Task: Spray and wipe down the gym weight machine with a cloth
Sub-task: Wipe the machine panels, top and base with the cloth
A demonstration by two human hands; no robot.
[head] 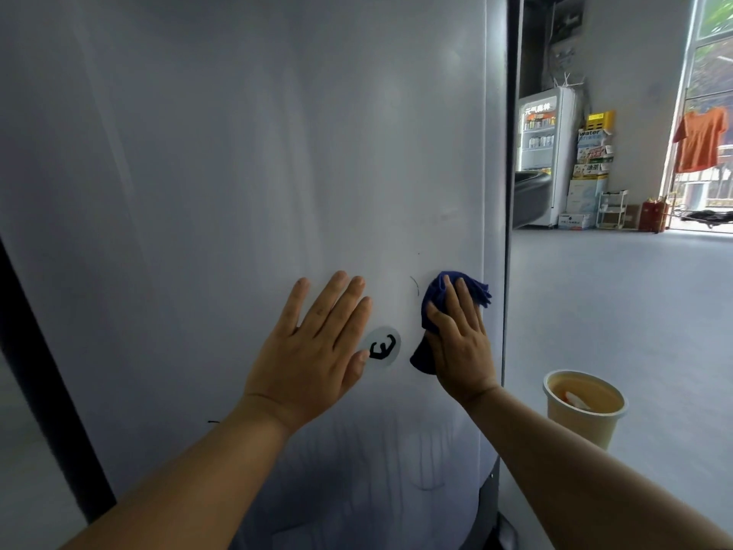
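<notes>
A gym's open floor: a tall white machine panel (238,172) with a flexed-arm logo sticker (381,346), and a drinks fridge (540,152) beside stacked boxes (587,180).

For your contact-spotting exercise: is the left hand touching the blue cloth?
Apart. The head view shows the left hand flat on the panel, with bare panel and a round sticker between it and the cloth under the right hand.

Grey floor (618,295), drinks fridge (539,152), stacked boxes (587,184), bright window (710,113) right
</notes>
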